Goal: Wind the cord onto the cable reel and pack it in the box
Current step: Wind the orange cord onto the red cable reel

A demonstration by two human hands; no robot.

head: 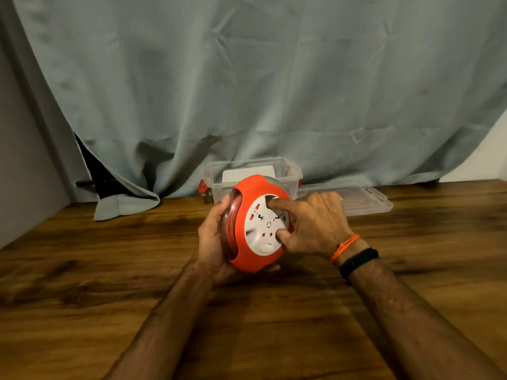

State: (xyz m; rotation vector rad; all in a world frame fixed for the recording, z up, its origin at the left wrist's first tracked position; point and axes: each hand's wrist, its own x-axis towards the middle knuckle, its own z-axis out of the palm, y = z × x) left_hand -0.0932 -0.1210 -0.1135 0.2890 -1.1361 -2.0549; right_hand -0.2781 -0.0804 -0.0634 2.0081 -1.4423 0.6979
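Winding looks to be the step in hand: the left hand [212, 242] cradles the orange cable reel [256, 223] from behind and below, its fingers wrapped firmly on the rim, while the right hand [310, 223] presses fingertips [274, 203] into recesses of the white socket face [264, 227], clamped there as if to turn it. The reel is held tilted just above the wooden table [109, 283], and orange cord [229, 223] shows coiled inside the clear side; no loose length trails in view, so the winding seems nearly or fully done. To do it well, the left hand should hold the housing dead steady while the right turns the face in even strokes, so the cord lays flat and does not bunch. Behind the reel, touching nothing, stands the open clear plastic box [285, 171] with something white inside; its lid [365, 200] lies flat just to its right. A grey curtain [247, 78] hangs close behind the box, so the reel should go in from above and the front. The near table is broad and free for the forearms.
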